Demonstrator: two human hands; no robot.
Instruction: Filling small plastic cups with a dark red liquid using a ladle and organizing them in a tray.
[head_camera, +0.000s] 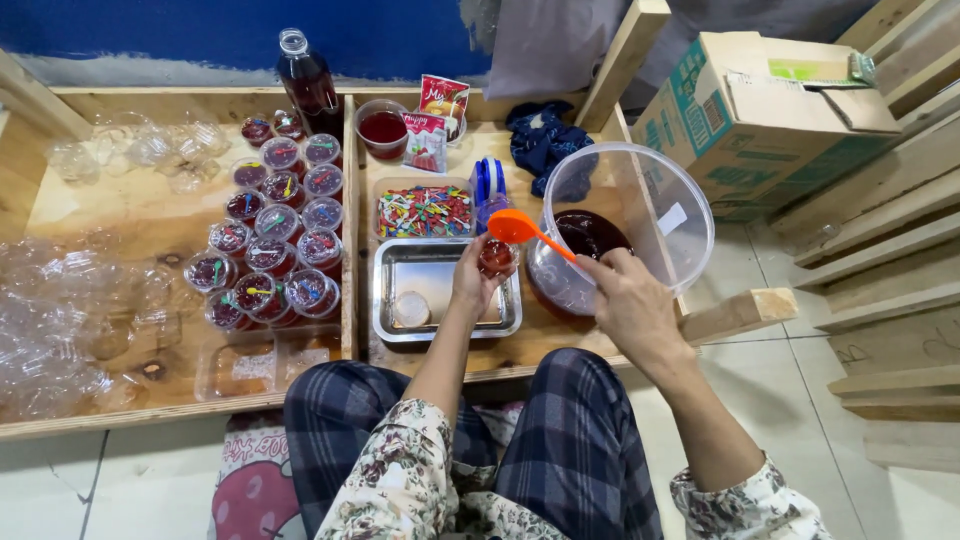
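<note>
Left hand (470, 278) closed around a small clear cup (497, 257) of dark red liquid; fingers wrap its near side, so the cup's base and most of its wall are hidden. Right hand (632, 305) pinches the handle of an orange ladle (528, 232); the grip end of the handle is covered by the fingers; the ladle's bowl sits just above and touching-close to the cup, contents of the bowl not readable. Below the left fingers: steel tray (440, 265), a small round lid (410, 309) lying in its near corner. Just beyond the right fingers: large clear tub (640, 200), tilted, dark red liquid (590, 232) pooled at its low side; depth hard to judge through the wall. Beyond the left fingertips: box of coloured picks (425, 211); individual pieces too small to separate. Far to the left of the left hand: rows of filled, lidded cups (270, 255); then a heap of empty clear cups (60, 320), outlines blurred, partly cut off at the frame edge. Farthest: bottle (305, 85) of red liquid, top near the frame edge. Surface: low plywood table (150, 215) with raised rails; pale tiled floor; cardboard box (760, 110) and stacked timber to the right of the right hand; blue wall behind.
</note>
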